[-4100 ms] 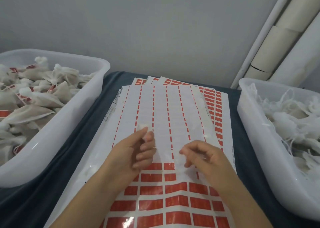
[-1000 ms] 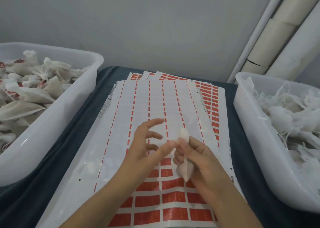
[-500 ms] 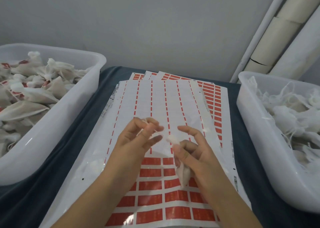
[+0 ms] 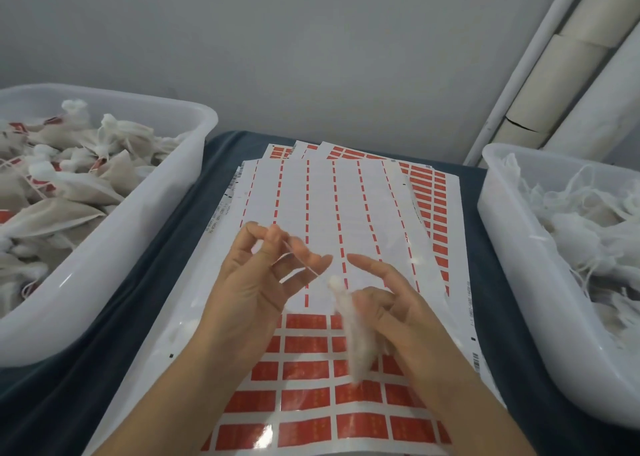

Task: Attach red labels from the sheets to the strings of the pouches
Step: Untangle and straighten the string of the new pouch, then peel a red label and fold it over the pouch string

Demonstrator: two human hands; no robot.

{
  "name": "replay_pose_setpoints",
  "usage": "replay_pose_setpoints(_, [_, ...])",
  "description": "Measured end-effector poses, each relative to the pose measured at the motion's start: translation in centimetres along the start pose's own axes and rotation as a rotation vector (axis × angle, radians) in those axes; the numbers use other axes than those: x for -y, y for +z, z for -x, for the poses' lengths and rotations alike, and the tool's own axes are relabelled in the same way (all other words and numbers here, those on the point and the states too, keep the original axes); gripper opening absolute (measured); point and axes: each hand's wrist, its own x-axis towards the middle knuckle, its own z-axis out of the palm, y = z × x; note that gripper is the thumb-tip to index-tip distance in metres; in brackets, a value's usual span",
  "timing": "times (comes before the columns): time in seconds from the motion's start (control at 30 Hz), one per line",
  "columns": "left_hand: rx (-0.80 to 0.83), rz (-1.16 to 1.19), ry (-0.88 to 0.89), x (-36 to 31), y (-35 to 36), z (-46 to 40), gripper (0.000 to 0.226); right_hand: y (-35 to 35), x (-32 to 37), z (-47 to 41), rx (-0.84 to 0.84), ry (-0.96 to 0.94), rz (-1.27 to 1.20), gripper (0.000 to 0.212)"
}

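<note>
Over the table's middle sheets (image 4: 332, 213), her right hand (image 4: 398, 317) grips a pouch (image 4: 353, 334) while left fingers (image 4: 277, 239) pinch its string (image 4: 301, 261) taut, likely needing a red label (image 4: 304, 344) peeled next.

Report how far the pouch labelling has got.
Done: the left tub holds pouches with red labels showing, and the top label sheet is stripped in its upper rows.

In hand: the right hand holds one white pouch; the left hand pinches its string, with no label on it.

Left: red labels fill the lower rows, and the right tub is full of unlabelled pouches.
</note>
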Motion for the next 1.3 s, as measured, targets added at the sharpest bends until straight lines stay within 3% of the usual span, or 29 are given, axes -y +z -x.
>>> replay_pose_setpoints(0.1, [-0.054,-0.043,0.135,-1.3,-0.5,0.1,0.014,-1.4,-0.3,-0.4,-0.281,-0.036,0.15,0.039])
replay_pose_setpoints(0.2, [-0.176,-0.462,0.391,-1.7,-0.6,0.4,0.013,-3.1,-0.7,-0.7,-0.605,0.058,0.341,0.029])
replay_pose_setpoints(0.3, [-0.109,-0.95,0.56,-0.3,0.1,0.9,0.013,-4.0,-0.8,-0.7,-0.596,0.172,0.474,0.038])
replay_pose_setpoints(0.4, [0.013,-1.277,0.39,1.2,0.3,1.0,0.02,-4.0,-0.5,-0.7,-0.538,0.233,0.449,0.043])
replay_pose_setpoints(0.47, [0.102,-1.428,0.257,2.2,-0.1,0.8,0.011,-4.0,-0.1,-0.7,-0.532,0.224,0.302,0.053])
replay_pose_setpoints(0.53, [0.171,-1.468,0.172,3.0,-0.5,0.7,0.006,-4.6,0.4,-0.2,-0.487,0.252,0.056,0.061])
replay_pose_setpoints(0.63, [0.208,-1.453,0.131,3.4,-0.8,0.4,0.009,-6.0,1.0,0.3,-0.181,0.353,-0.391,0.057])
replay_pose_setpoints(0.7, [0.195,-1.432,0.126,3.3,-1.0,0.3,0.013,-6.0,0.9,0.4,0.001,0.396,-0.407,0.059])
replay_pose_setpoints(0.8, [0.192,-1.389,0.162,3.2,-1.2,0.2,0.018,-4.1,0.3,-0.1,0.133,0.455,-0.29,0.063])
replay_pose_setpoints(0.9, [0.172,-1.338,0.222,3.0,-1.2,0.3,0.023,-2.2,-0.7,-0.6,0.052,0.447,-0.079,0.051])
replay_pose_setpoints(1.0, [0.189,-1.292,0.25,2.7,-0.9,0.5,0.018,-2.3,-0.8,-0.7,-0.22,0.367,-0.046,0.044])
replay_pose_setpoints(1.07, [0.206,-1.302,0.13,2.7,-0.6,0.6,0.008,-3.2,-0.8,-0.9,-0.414,0.357,0.053,0.042])
replay_pose_setpoints(1.1, [0.209,-1.325,0.049,2.9,-0.5,0.7,0.015,-3.6,-0.8,-1.1,-0.457,0.382,0.076,0.046])
replay_pose_setpoints(1.17, [0.233,-1.405,-0.026,3.8,-0.4,0.8,0.037,-4.0,-0.7,-1.2,-0.428,0.435,0.068,0.059])
replay_pose_setpoints(1.23, [0.247,-1.438,-0.038,4.2,-0.1,1.0,0.046,-3.8,-0.5,-1.1,-0.349,0.478,0.139,0.077])
replay_pose_setpoints(1.3, [0.218,-1.447,-0.057,4.5,-0.1,1.1,0.05,-3.7,-0.7,-1.0,-0.334,0.511,0.195,0.073])
